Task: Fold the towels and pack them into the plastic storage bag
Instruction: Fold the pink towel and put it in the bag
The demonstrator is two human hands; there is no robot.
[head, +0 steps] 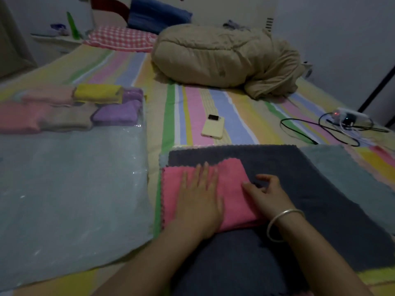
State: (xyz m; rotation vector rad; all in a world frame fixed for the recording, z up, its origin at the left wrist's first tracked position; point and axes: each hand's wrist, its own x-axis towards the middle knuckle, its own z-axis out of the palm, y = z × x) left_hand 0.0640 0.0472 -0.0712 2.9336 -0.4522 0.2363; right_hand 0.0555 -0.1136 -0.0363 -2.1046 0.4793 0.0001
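A pink towel (232,178), folded into a rectangle, lies on top of a dark grey towel (299,184) spread on the bed. My left hand (198,195) presses flat on the pink towel with its fingers apart. My right hand (265,191), a silver bangle on its wrist, pinches the pink towel's right edge. To the left lies the clear plastic storage bag (70,189). At its far end sit several folded towels: pink (19,117), beige (68,120), yellow (97,92) and purple (117,114). Whether they are inside the bag I cannot tell.
A light grey-green towel (350,167) pokes out from under the dark one at the right. A cream phone (213,127) lies on the striped bedsheet (192,103) ahead. A power strip with tangled cables (346,120) is at right, a bundled tan quilt (224,56) further back.
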